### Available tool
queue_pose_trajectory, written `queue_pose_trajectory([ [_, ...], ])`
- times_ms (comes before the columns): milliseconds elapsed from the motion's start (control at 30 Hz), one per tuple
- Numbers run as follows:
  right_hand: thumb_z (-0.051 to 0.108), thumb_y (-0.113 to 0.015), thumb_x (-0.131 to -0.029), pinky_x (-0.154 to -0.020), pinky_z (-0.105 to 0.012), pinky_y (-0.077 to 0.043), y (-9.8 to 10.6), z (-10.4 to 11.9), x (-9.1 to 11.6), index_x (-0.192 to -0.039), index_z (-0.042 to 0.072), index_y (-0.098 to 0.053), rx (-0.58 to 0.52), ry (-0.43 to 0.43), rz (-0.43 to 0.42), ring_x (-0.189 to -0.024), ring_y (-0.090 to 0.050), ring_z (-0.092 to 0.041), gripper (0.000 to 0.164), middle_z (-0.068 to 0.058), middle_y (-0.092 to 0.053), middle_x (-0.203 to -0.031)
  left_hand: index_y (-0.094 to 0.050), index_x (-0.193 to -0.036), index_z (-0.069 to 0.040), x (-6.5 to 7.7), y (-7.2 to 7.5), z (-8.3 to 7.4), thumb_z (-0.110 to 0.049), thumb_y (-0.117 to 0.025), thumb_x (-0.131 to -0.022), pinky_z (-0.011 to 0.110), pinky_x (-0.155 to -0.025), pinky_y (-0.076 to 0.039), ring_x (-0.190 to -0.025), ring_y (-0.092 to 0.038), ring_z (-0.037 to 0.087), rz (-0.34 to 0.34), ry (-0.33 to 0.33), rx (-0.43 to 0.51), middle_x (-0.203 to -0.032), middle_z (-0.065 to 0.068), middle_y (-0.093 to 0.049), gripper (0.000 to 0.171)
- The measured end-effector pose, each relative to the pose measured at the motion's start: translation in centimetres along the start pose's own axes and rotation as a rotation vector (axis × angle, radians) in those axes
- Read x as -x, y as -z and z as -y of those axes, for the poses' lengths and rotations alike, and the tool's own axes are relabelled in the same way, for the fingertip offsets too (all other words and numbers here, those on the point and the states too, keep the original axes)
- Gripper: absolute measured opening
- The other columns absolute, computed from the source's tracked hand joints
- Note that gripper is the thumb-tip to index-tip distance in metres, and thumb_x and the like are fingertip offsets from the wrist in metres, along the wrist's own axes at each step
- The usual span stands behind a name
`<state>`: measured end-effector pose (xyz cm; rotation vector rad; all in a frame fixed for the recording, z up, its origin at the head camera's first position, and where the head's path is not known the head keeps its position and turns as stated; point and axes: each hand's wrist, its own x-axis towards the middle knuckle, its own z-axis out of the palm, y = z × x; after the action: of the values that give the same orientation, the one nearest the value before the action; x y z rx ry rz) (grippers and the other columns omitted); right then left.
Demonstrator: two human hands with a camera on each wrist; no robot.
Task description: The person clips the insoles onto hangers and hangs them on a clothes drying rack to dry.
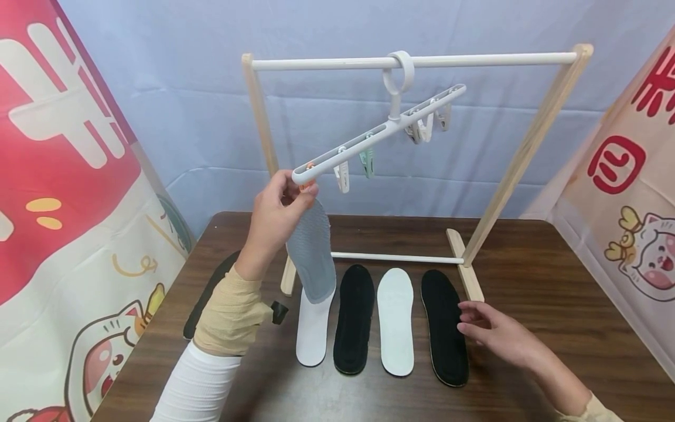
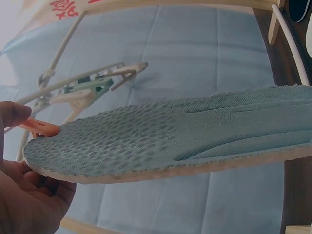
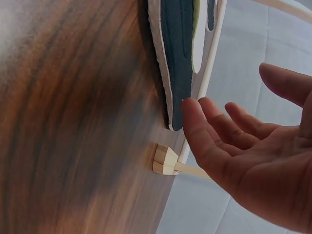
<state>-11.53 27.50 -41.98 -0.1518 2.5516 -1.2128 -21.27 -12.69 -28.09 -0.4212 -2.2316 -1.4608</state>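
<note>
At the near end of the white hanger (image 1: 369,138), my left hand (image 1: 279,211) pinches an orange clip (image 2: 41,127). The grey insole (image 1: 313,252) hangs down from there, its tip at the clip's jaws. In the left wrist view, the thumb is on the clip and the other fingers curl by the insole's tip. My right hand (image 1: 498,331) holds nothing, its fingers loosely bent beside the rightmost black insole (image 1: 445,328). A white insole (image 1: 312,340), partly hidden behind the grey one, another black insole (image 1: 354,319) and a second white insole (image 1: 396,322) lie in a row.
The hanger's ring loops over the top bar (image 1: 490,60) of a wooden rack (image 1: 527,158). A green clip (image 1: 367,162) and several pale clips hang along it. On the brown table (image 1: 538,275), one more dark insole (image 1: 211,293) lies partly behind the left forearm.
</note>
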Motion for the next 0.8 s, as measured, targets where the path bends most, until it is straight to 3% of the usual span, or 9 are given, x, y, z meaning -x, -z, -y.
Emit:
queue_pose_trajectory([
  [467,0.021,-0.065,-0.100,-0.068,-0.029,-0.054,-0.9,-0.7,-0.3,-0.139,-0.010,-0.045,0.058,-0.074,-0.059,-0.098,-0.063,-0.022,0.054,-0.019,-0.064,-0.118,-0.062,-0.115,-0.002,0.0,-0.2,-0.1,-0.025,-0.072,-0.094,0.027,-0.069,-0.044,-0.078,-0.057,0.018,0.029,0.027,0.012,-0.088,0.007,-0.062,0.032],
  [800,0.024,-0.067,-0.098,-0.063,-0.029,-0.051,-1.1,-1.0,-0.5,-0.139,-0.010,-0.044,0.096,-0.120,-0.064,-0.076,-0.063,-0.018,0.058,-0.015,-0.063,-0.109,-0.063,-0.112,-0.007,0.1,-0.4,-0.2,-0.027,-0.072,-0.094,0.027,-0.071,-0.045,-0.079,-0.059,0.017,0.032,0.044,-0.001,-0.088,0.006,-0.063,0.028],
])
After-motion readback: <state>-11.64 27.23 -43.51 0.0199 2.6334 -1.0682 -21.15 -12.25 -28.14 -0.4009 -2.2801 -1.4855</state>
